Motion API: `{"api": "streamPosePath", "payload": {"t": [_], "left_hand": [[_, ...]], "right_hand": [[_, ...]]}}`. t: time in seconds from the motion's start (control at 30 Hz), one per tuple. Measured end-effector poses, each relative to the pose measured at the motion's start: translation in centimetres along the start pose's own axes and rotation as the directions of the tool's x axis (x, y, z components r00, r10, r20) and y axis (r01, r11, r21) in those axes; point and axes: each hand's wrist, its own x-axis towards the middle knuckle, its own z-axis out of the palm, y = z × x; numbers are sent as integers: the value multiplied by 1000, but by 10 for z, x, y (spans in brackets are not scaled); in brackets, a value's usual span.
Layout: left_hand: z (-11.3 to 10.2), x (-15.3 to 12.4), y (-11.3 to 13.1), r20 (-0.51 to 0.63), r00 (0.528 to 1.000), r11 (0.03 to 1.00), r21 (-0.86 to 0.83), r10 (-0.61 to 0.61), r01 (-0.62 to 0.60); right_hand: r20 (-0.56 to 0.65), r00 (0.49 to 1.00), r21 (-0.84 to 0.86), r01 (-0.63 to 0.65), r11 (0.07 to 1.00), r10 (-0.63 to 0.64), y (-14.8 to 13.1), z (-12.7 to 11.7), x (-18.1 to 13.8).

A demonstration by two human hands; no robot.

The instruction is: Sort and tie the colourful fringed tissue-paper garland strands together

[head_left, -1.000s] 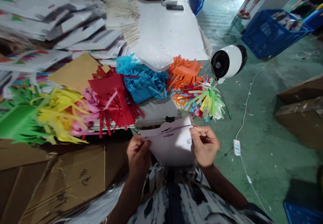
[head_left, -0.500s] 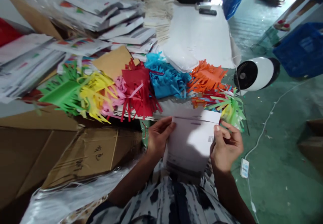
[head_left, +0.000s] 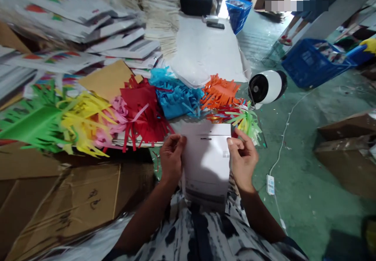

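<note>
A flat white packet [head_left: 205, 163] with faint grey print, a small dark slot and a flap along its top is held upright before my body. My left hand [head_left: 170, 159] pinches its upper left edge between thumb and fingers. On the opposite edge, my right hand [head_left: 243, 160] grips near the top corner, fingers curled. Just beyond the packet, bundles of cut paper fringe line the table edge: green [head_left: 32, 122], yellow [head_left: 86, 118], pink [head_left: 113, 118], red [head_left: 141, 110], blue [head_left: 179, 96] and orange [head_left: 220, 90]. A multicoloured fringe bunch [head_left: 245, 120] hangs near my right fingertips.
Stacks of white packets with rainbow print [head_left: 70, 18] fill the back left. A cardboard box [head_left: 85, 198] stands at my lower left. On the right are a fan [head_left: 268, 86], a power strip [head_left: 270, 184] with its cord, blue crates [head_left: 311, 63] and another carton [head_left: 346, 147]. A person stands farther back.
My view has turned to the right, so the table things appear farther left. Both hands keep their hold on the packet, and its top flap sits a little straighter.
</note>
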Motion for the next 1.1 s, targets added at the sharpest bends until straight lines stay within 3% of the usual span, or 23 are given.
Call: {"api": "streamPosePath", "payload": {"t": [0.07, 0.13, 0.23, 0.37, 0.5, 0.63, 0.73, 0.9, 1.1], "left_hand": [[-3, 3, -1, -51, 998, 999, -26, 37, -38], [-4, 6, -1, -99, 993, 995, -71, 60, -67], [-5, 8, -2, -110, 992, 991, -114, 62, -75], [-8, 7, -6, -107, 994, 987, -158, 17, -34], [-12, 6, -10, -144, 990, 984, -175, -5, -20], [-14, 3, -11, -145, 989, 980, -200, -38, 9], [-16, 2, -12, -149, 988, 982, -188, -47, 18], [-21, -1, -10, -121, 993, 992, -127, -14, -1], [-25, -7, -5, -87, 996, 993, -119, -31, 20]], "right_hand": [[145, 983, 38, -118, 992, 112, -6, -4, -2], [279, 933, 72, -255, 964, 226, -10, -8, -5], [360, 880, 122, -373, 920, 309, -11, -12, -9], [330, 890, 210, -395, 894, 315, -9, -8, -15], [203, 954, 259, -271, 927, 222, -5, 0, -23], [144, 975, 254, -202, 946, 170, 2, 0, -28], [160, 959, 285, -270, 920, 232, 3, -3, -27], [275, 876, 361, -476, 802, 396, -6, -8, -22], [198, 861, 389, -507, 769, 468, -8, -11, -22]]}}
